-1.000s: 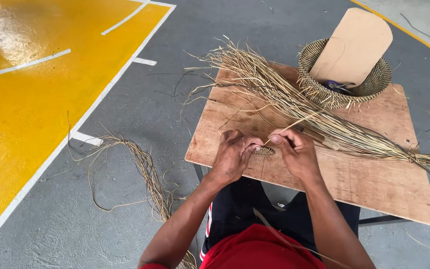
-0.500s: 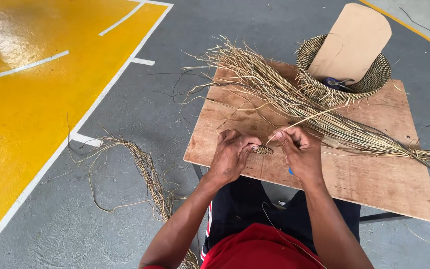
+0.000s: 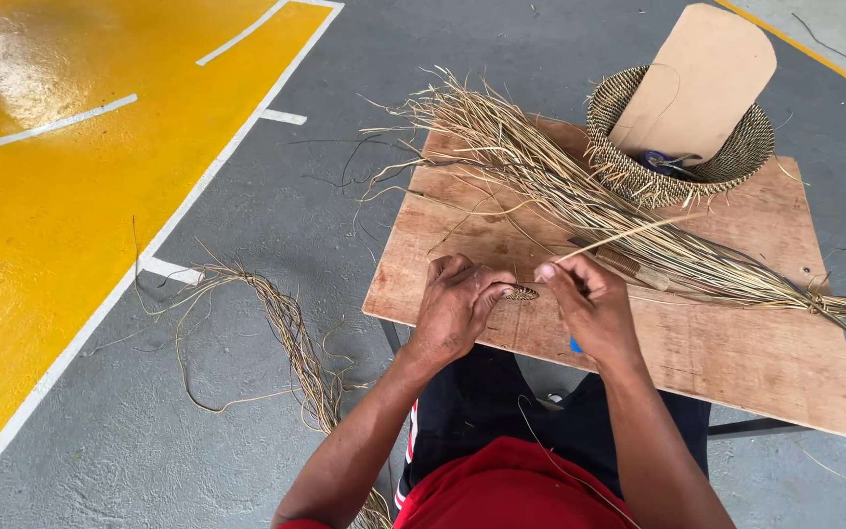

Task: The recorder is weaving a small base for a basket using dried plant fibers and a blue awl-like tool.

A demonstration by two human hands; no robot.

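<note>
Both hands meet over the near edge of the wooden board (image 3: 736, 343), the left hand (image 3: 454, 309) pinching a small woven coil (image 3: 521, 292) steady while the right hand (image 3: 587, 302) grips a pale strand (image 3: 629, 235), beyond them a loose fibre bundle (image 3: 580, 196) and a woven basket (image 3: 638, 176) propping a flat tan board (image 3: 702, 83) over dark tools too hidden to identify.

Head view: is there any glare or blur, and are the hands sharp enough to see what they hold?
Head view: even light, soft shadows; glare on the yellow floor at top left. Left hand and right hand are sharp, pinching a small woven piece, its detail too small to read. The board and basket are crisp.
</note>
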